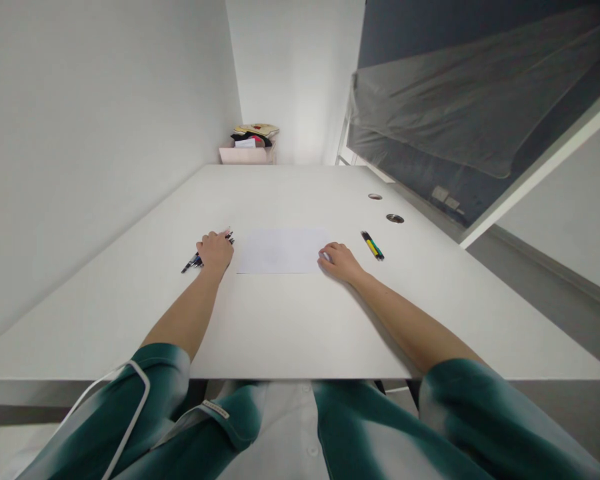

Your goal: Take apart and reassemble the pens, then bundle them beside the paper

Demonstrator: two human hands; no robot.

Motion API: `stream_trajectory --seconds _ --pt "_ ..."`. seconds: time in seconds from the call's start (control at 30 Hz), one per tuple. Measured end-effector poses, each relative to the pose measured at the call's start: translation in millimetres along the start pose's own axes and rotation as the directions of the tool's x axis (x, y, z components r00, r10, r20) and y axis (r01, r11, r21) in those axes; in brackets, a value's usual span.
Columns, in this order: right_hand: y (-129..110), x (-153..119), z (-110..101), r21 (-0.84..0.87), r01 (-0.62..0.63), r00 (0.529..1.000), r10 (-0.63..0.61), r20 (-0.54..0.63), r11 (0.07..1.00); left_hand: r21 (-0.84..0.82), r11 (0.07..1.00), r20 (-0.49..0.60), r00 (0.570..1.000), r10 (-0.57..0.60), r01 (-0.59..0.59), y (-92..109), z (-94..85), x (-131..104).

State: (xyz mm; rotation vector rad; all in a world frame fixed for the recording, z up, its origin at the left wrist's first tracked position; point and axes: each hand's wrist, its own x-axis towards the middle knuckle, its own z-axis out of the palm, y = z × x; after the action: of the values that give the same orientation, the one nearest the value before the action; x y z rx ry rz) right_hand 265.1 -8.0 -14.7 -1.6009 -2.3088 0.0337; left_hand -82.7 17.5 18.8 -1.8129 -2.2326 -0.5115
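White paper (280, 252) lies flat on the table (295, 320) between the hands, presumably for easy reach. Left hand (215, 251) covers dark pens (191, 263), grip hidden; right hand (337, 261) at paper's edge, perhaps steadying, clasp indiscernible.

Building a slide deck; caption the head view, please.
Left hand over dark pens, right hand at the edge of a white sheet, green and yellow markers nearby.
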Motion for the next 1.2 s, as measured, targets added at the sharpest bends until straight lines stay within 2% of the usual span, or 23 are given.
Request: stream_trajectory --seconds 0.1,0.2,0.27,0.4,0.53,0.67,0.8,0.9,1.03,1.2 --pt "0.5 0.2 1.0 0.001 -0.003 1.0 0.003 -0.001 1.0 -0.107 0.994 -0.088 0.996 0.019 -0.028 5.3 -3.9 0.8" --pt "0.5 0.4 2.2 -0.001 -0.011 1.0 0.011 -0.001 1.0 -0.345 0.933 -0.14 0.988 0.06 -0.105 15.4 -4.3 0.7" --pt "0.6 0.6 3.0 0.004 -0.008 1.0 0.008 -0.002 1.0 -0.569 0.812 -0.122 0.99 0.072 -0.129 25.0 -1.8 -0.5" --pt "0.7 1.6 2.6 0.056 -0.003 0.997 0.007 -0.073 0.998 -0.89 0.456 0.037 0.999 0.025 0.022 46.4 5.5 -6.4" --pt "-5.7 1.6 -0.3 0.219 0.043 0.983 -0.002 -0.183 0.975 -0.974 0.157 0.175 0.981 0.084 0.161 61.5 10.5 -17.3" --pt "-18.9 -0.3 -0.1 0.429 0.078 0.987 -0.009 -0.161 0.9 -0.945 0.001 0.32 0.921 0.223 0.328 68.9 14.2 -27.9" --pt "-25.0 1.3 3.6 0.601 0.077 0.99 0.012 -0.142 0.795 -0.89 -0.069 0.414 0.863 0.288 0.45 73.1 16.0 -34.1" --pt "-21.0 5.6 6.6 0.727 0.015 0.994 0.071 -0.089 0.687 -0.873 -0.035 0.452 0.835 0.312 0.486 74.8 16.2 -36.8" --pt "-13.0 10.3 9.4 0.868 -0.081 0.983 0.185 -0.012 0.49 -0.905 0.078 0.42 0.848 0.323 0.418 74.4 17.6 -36.4" --pt "-10.0 11.1 8.5 0.919 -0.137 0.967 0.25 0.043 0.37 -0.921 0.076 0.387 0.87 0.305 0.383 71.0 20.0 -32.0"
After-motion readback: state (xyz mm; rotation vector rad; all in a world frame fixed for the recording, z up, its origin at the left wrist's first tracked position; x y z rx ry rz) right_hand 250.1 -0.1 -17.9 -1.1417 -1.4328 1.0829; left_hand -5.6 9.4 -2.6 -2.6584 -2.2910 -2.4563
